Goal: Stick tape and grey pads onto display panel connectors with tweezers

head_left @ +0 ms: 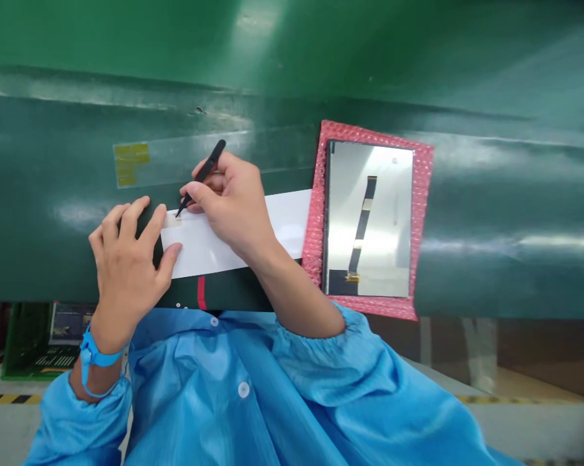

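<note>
My right hand (231, 200) is closed around black tweezers (207, 169), whose tips point down at small pale pieces (174, 218) near the left end of a white strip (287, 223). With fingers spread, my left hand (129, 259) rests at that same end, its thumb touching the strip's edge. To the right lies a flat display panel (392, 220) with a mirror-like back. A dark flex cable (363, 226) runs along this back. Pink bubble wrap (423, 194) sits underneath the panel, next to the strip's right end.
A clear sheet (185, 158) bearing yellow tape pieces (133, 154) lies behind my hands on the green mat (491, 213). A red tape mark (201, 293) is near the front edge. Below left stands a green crate (24, 340) with items inside.
</note>
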### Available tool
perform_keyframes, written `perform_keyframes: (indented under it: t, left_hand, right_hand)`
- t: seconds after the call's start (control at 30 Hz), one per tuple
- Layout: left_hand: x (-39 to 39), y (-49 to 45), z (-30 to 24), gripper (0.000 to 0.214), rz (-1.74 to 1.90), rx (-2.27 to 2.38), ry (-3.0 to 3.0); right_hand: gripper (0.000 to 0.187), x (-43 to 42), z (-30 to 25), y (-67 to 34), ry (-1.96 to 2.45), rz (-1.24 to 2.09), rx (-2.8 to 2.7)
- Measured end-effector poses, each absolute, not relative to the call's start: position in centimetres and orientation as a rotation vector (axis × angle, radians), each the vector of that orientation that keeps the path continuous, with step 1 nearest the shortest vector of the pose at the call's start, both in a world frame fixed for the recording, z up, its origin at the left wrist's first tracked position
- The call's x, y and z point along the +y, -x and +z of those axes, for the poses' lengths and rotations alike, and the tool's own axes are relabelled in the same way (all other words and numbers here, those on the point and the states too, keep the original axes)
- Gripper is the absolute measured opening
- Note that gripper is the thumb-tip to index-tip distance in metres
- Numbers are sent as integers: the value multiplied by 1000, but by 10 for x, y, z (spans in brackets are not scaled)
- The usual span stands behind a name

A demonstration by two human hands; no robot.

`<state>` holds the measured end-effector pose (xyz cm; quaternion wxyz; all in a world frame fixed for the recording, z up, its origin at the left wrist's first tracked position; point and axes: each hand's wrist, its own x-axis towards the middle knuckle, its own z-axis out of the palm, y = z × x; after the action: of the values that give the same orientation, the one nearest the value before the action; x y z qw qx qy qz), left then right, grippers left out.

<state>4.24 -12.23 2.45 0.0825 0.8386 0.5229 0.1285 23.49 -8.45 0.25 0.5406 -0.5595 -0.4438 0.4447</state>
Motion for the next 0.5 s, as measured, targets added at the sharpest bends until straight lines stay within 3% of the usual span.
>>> perform_keyframes:
  t: [0.23,0.4,0.5]
  left_hand:
    - [-121,-43,27,52,353,1593,-2484]
    - [-107,-32,27,50,418,1536,-2497]
    - [-96,-29,24,54,563,1467,-2515]
  right_hand:
    - [21,-80,-1,-229,1234,1151,-991]
    - [53,-88,23,-253,1082,1352,-840]
    - [45,-104,53,-299,1006,1273,-805]
